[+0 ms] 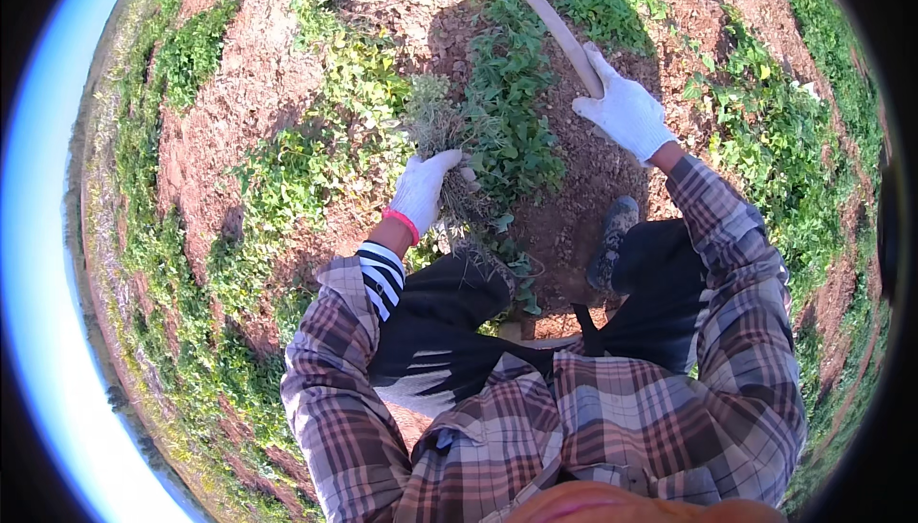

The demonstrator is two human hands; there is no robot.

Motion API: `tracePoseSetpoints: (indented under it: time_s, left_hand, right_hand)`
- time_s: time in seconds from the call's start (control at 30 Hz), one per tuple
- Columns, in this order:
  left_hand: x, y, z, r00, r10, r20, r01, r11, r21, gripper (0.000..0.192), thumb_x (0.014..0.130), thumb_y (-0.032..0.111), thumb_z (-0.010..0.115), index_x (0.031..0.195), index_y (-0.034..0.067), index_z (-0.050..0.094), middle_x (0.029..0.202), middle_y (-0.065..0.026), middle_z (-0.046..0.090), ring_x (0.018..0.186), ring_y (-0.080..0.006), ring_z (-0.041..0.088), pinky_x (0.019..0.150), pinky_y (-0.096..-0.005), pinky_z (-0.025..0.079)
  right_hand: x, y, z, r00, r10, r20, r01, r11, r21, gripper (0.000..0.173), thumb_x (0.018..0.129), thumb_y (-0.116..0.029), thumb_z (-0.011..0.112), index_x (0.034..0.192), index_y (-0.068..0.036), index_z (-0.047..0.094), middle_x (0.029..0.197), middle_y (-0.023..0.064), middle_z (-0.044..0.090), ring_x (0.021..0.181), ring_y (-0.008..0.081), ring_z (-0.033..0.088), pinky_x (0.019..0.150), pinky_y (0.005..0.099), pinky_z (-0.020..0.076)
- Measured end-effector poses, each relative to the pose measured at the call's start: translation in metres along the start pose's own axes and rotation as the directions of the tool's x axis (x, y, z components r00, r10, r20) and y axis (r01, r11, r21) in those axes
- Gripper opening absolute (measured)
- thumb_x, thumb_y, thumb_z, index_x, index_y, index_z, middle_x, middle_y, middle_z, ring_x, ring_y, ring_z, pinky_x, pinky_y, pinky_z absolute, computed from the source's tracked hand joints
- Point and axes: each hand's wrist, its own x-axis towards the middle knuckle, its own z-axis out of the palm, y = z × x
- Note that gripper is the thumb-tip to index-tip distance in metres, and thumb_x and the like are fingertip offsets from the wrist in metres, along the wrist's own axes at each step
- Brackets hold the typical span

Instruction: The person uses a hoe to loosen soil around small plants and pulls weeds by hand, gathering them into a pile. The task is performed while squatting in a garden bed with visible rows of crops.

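My left hand [423, 189], in a white knit glove with a pink band at its wrist, grips a bunch of dry, uprooted weeds [437, 125] that hangs over a row of leafy green plants [509, 85]. In my right hand [624, 111], also gloved in white, is the near end of a curved wooden handle [545, 17]. The handle runs up and away to the top edge, where its far end lies in glare and cannot be made out.
Reddish-brown, cloddy soil [574, 179] lies between the plant rows. More leafy rows stand at the left [287, 171] and right [782, 164]. My shoe [618, 236] rests on the soil below my right hand; the other [488, 265] is partly behind hanging stems.
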Motion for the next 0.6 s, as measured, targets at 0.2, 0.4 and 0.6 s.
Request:
tracePoseSetpoints:
  time_s: [0.2, 0.4, 0.6]
  left_hand:
    - [0.010, -0.004, -0.005, 0.999, 0.037, 0.034, -0.038, 0.999, 0.020, 0.024, 0.097, 0.010, 0.063, 0.115, -0.003, 0.055, 0.097, -0.0179, 0.069, 0.083, -0.0311, 0.071, 0.075, -0.0444, 0.064]
    - [-0.006, 0.016, 0.012, 0.994, -0.099, 0.044, 0.102, 0.991, -0.082, 0.023, 0.097, 0.010, 0.062, 0.115, -0.005, 0.059, 0.094, -0.0166, 0.070, 0.082, -0.0303, 0.072, 0.073, -0.0413, 0.063]
    - [-0.004, 0.009, 0.008, 0.991, -0.044, -0.125, 0.047, 0.999, 0.018, 0.024, 0.097, 0.009, 0.062, 0.116, -0.003, 0.058, 0.094, -0.0163, 0.070, 0.081, -0.0292, 0.072, 0.072, -0.0419, 0.063]
  right_hand:
    - [-0.006, 0.016, 0.023, 0.984, -0.016, 0.179, 0.014, 1.000, 0.008, 0.091, 0.080, -0.043, 0.072, 0.157, -0.010, 0.035, 0.104, 0.0211, 0.073, 0.091, 0.0354, 0.073, 0.081, 0.0452, 0.0568]
    - [-0.010, 0.015, 0.007, 0.999, -0.039, 0.027, 0.037, 0.996, 0.076, 0.092, 0.080, -0.045, 0.071, 0.157, -0.009, 0.036, 0.102, 0.0191, 0.074, 0.089, 0.0339, 0.073, 0.079, 0.0435, 0.0569]
    - [-0.011, -0.009, 0.001, 0.988, -0.028, 0.155, 0.038, 0.997, -0.062, 0.091, 0.084, -0.039, 0.067, 0.161, -0.014, 0.027, 0.096, 0.0210, 0.073, 0.086, 0.0361, 0.073, 0.075, 0.0465, 0.0573]
